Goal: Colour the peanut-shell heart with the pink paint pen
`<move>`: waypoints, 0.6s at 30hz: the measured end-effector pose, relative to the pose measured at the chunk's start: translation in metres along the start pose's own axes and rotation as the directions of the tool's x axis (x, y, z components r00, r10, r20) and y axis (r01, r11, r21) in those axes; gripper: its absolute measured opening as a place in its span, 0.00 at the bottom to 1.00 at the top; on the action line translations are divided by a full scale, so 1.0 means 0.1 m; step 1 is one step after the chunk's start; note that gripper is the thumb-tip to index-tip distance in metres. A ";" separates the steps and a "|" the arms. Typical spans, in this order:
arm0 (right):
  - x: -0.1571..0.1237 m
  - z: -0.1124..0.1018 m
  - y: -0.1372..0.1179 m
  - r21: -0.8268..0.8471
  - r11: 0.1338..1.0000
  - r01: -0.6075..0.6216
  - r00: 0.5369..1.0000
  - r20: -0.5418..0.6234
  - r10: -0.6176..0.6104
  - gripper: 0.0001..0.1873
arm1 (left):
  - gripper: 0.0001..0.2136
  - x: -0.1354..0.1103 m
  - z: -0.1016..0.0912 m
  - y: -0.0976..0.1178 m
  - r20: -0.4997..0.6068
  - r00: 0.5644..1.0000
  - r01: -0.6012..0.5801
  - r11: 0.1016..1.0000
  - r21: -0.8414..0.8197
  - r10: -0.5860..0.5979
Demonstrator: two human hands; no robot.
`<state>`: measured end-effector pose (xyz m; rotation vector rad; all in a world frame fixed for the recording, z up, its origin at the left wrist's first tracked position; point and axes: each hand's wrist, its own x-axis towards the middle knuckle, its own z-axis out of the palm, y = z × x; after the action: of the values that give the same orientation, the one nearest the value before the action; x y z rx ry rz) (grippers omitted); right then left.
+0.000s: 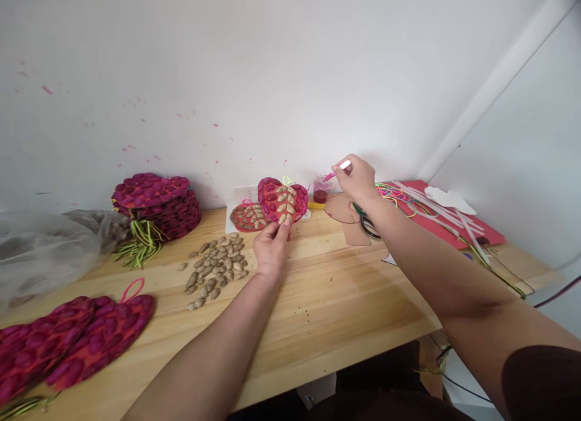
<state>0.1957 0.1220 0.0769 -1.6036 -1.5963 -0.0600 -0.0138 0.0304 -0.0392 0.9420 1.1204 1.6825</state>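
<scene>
My left hand (pixel 272 248) is closed on the lower tip of a heart-shaped craft piece (pixel 271 198). Magenta-painted shells run along both sides of the heart, unpainted tan ones fill its middle, and a yellow-green loop tops it. In my right hand (pixel 358 178), closed, is a white-handled paintbrush (pixel 344 166) with a magenta tip. The tip is just above a small clear cup of red paint (pixel 320 194). Behind the held heart, partly hidden, a second heart piece (pixel 247 218) with mostly unpainted shells and a pink loop lies on white paper.
Loose unshelled peanuts (pixel 218 264) are scattered left of my left hand. A stack of magenta pieces (pixel 154 206) stands against the wall, with more painted pieces (pixel 106 342) at front left. Scissors (pixel 368 225), cardboard (pixel 338 209) and red sheets (pixel 492 230) with cords lie right.
</scene>
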 end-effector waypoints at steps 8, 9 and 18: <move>-1.04 -0.33 -0.21 0.457 0.884 0.100 0.995 -0.025 -0.100 0.11 | 0.16 -0.05 0.01 0.05 0.045 0.998 -0.044 0.997 0.060 0.041; -1.14 -0.31 -0.23 0.481 0.867 0.127 0.992 -0.053 -0.116 0.10 | 0.16 -0.06 0.01 0.06 0.051 0.998 -0.052 0.996 0.071 0.048; -1.33 -0.22 -0.21 0.313 0.846 0.431 0.901 -0.201 -0.385 0.04 | 0.16 -0.14 0.04 0.16 0.084 0.993 -0.093 0.987 0.133 0.082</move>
<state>0.1646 -0.0012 0.0255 -0.9476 -1.7097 -0.0983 -0.0097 0.0147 -0.0247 1.1487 1.1683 1.6399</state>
